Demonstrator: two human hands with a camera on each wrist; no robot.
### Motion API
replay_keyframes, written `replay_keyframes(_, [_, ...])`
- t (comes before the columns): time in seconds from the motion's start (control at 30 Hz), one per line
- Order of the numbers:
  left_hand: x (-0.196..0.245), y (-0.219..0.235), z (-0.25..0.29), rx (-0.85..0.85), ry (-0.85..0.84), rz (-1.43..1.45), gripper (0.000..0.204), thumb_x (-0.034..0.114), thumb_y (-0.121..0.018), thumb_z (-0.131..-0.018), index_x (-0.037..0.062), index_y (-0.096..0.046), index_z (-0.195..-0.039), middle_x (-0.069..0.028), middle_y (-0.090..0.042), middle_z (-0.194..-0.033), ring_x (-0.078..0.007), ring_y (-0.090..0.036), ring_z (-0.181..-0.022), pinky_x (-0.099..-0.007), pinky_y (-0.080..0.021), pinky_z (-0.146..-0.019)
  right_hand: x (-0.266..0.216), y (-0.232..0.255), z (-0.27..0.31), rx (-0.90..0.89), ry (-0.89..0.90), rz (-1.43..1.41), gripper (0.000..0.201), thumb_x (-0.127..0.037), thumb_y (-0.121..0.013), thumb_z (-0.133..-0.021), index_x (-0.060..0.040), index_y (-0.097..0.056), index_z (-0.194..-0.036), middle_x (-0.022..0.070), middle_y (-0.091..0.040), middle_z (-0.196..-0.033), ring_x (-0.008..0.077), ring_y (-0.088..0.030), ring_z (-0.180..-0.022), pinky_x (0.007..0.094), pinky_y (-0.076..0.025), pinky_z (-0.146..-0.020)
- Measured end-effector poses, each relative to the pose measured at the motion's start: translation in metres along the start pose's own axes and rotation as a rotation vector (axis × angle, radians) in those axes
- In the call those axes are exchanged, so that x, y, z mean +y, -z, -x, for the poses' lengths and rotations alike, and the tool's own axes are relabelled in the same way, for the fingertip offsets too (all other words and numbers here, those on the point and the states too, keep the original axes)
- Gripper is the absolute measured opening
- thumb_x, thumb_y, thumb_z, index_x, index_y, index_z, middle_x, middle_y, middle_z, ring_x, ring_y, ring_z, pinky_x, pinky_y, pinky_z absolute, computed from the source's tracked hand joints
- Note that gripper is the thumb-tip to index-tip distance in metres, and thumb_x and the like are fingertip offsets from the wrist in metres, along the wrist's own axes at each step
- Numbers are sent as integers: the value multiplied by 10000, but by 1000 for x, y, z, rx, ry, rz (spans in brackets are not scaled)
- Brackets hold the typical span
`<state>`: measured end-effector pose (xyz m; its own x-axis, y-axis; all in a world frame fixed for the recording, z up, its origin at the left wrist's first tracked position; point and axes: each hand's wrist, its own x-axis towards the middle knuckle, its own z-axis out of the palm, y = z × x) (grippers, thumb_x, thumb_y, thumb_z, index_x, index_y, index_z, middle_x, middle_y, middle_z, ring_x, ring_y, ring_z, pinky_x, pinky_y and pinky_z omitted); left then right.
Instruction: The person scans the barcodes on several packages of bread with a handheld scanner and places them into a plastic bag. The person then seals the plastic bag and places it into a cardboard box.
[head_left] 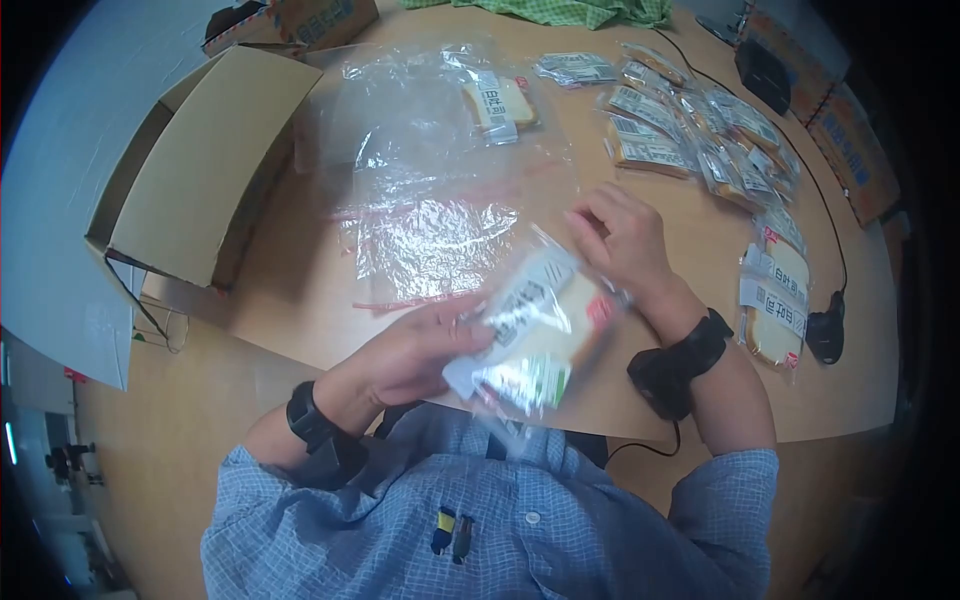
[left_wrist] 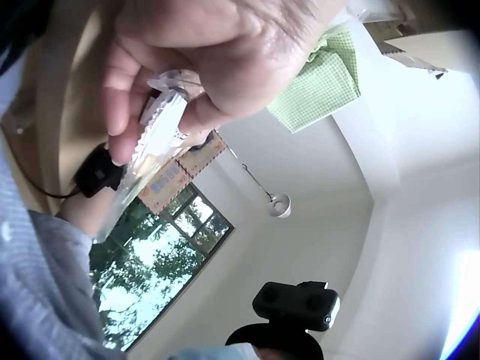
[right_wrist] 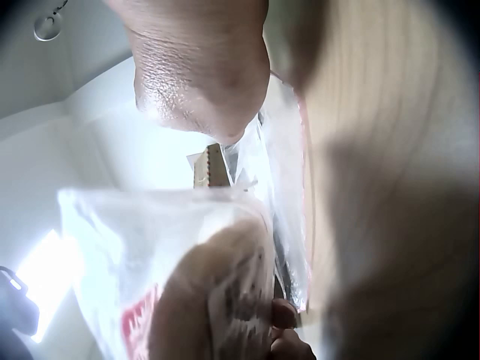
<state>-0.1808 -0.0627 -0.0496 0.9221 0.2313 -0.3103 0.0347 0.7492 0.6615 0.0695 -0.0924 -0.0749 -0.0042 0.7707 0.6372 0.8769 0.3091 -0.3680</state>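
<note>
My left hand (head_left: 415, 350) pinches a clear-wrapped packet of sliced white bread (head_left: 560, 325) by its edge, close over the table's front edge. In the left wrist view, thumb and fingers grip the crimped end of the wrapper (left_wrist: 161, 124). Just beyond the packet is my right hand (head_left: 625, 240), its fingers loosely curled with nothing in them. The right wrist view has the packet (right_wrist: 206, 292) in the foreground, below that hand (right_wrist: 202, 75). Flat on the table lies a large clear plastic bag (head_left: 430, 190), with another bread packet (head_left: 500, 105) at its far end.
Several bread packets (head_left: 650, 140) are heaped at the back right, and more (head_left: 775, 300) lie by the right forearm near a black device (head_left: 825, 330) with a cable. An open cardboard box (head_left: 205, 160) stands left. Green checked cloth (head_left: 550, 10) lies at the back.
</note>
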Motion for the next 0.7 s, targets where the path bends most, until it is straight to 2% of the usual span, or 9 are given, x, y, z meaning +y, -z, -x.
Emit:
replay_keyframes(0.13, [9, 5, -5, 120, -98, 119, 508, 118, -527, -870, 7, -310, -1316, -134, -545, -1115, -196, -599, -931, -296, -533, -686, -3, 3, -3, 1, -34, -28, 108, -124, -612, -756, -42, -553, -720, 89, -545, -687, 269, -555, -644, 361, -440, -556])
replay_keyframes(0.2, [14, 4, -6, 321, -168, 14, 507, 120, -525, -871, 5, -306, -1313, -137, -545, -1107, -189, -605, -907, -278, -534, -657, -3, 3, -2, -2, -51, -49, 106, -111, -613, -772, -16, -573, -748, 111, -547, -678, 257, -546, -588, 324, -425, -531])
replay_keyframes(0.27, [17, 24, -2, 273, -169, -60, 495, 112, -524, -868, -5, -318, -1303, -135, -547, -1102, -187, -604, -910, -290, -531, -682, -4, 3, -2, 15, -53, -71, 108, -110, -612, -776, -15, -571, -747, 112, -550, -676, 256, -547, -583, 322, -425, -527])
replay_keyframes(0.33, [21, 33, 0, 381, -232, -155, 463, 106, -505, -879, 12, -328, -1297, -136, -557, -1080, -193, -602, -843, -294, -482, -551, -5, 3, -3, 35, -55, -92, 110, -110, -611, -780, -14, -569, -747, 114, -553, -674, 255, -547, -577, 319, -424, -523])
replay_keyframes(0.4, [25, 40, 1, 358, -245, -175, 459, 106, -494, -880, 16, -325, -1297, -128, -560, -1070, -197, -603, -844, -304, -498, -599, -6, 4, -3, 16, -92, -106, 134, -127, -621, -768, -31, -538, -724, 106, -557, -681, 284, -558, -597, 358, -440, -538])
replay_keyframes(0.5, [23, 42, -11, 447, -531, -107, 556, 32, -541, -826, 22, -277, -1315, -113, -529, -1134, -216, -561, -983, -340, -463, -849, -8, 3, -2, -9, -85, -104, 132, -129, -624, -766, -33, -544, -722, 100, -567, -679, 277, -562, -593, 351, -443, -537])
replay_keyframes(0.53, [24, 44, -16, 448, -535, -106, 556, 32, -541, -826, 22, -277, -1315, -113, -529, -1134, -216, -561, -983, -340, -463, -849, -8, 3, -2, -11, -81, -105, 132, -129, -624, -766, -33, -544, -722, 100, -567, -679, 277, -562, -593, 351, -443, -537])
replay_keyframes(0.67, [18, 58, -29, 596, -769, -364, 682, 16, -520, -819, 13, -133, -1381, -146, -319, -1355, -226, -409, -1190, -381, -339, -994, -8, 4, 0, -58, -94, -103, 129, -134, -626, -763, -35, -554, -719, 96, -575, -684, 268, -566, -597, 344, -448, -539])
replay_keyframes(0.7, [14, 63, -29, 698, -826, -710, 706, 19, -528, -815, 14, -117, -1389, -147, -301, -1364, -231, -388, -1205, -377, -320, -1007, -7, 3, 0, -69, -99, -108, 129, -136, -626, -762, -37, -557, -718, 95, -576, -684, 266, -567, -596, 342, -449, -539])
